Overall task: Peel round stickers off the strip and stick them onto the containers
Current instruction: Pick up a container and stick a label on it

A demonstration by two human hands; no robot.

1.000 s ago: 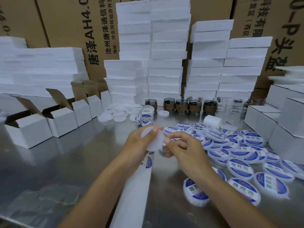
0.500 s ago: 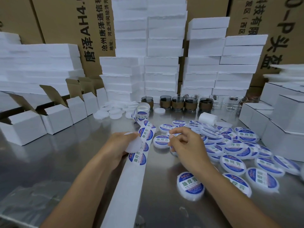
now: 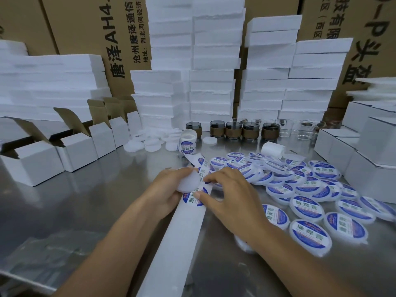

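Sticker strip (image 3: pixel 175 243) runs from its roll (image 3: pixel 188 140) across the steel table (image 3: pixel 90 206) towards us. Our left hand (image 3: pixel 169 189) curls around a plain white container (image 3: pixel 188 182), held just beside the strip and touching its edge. Our right hand (image 3: pixel 233 198) pinches a round sticker (image 3: pixel 194 199) on the strip between thumb tip and curled forefinger. Labelled containers (image 3: pixel 308 234) lie heaped on the table to our right, many overlapping.

Left hand (image 3: pixel 169 189) grips blank container (image 3: pixel 189 182) over strip (image 3: pixel 182 232). Right hand (image 3: pixel 233 196): thumb at sticker (image 3: pixel 194 199) edge, forefinger on strip; pinch unclear. Labelled containers (image 3: pixel 308 232) heaped right, on steel table (image 3: pixel 96 200).
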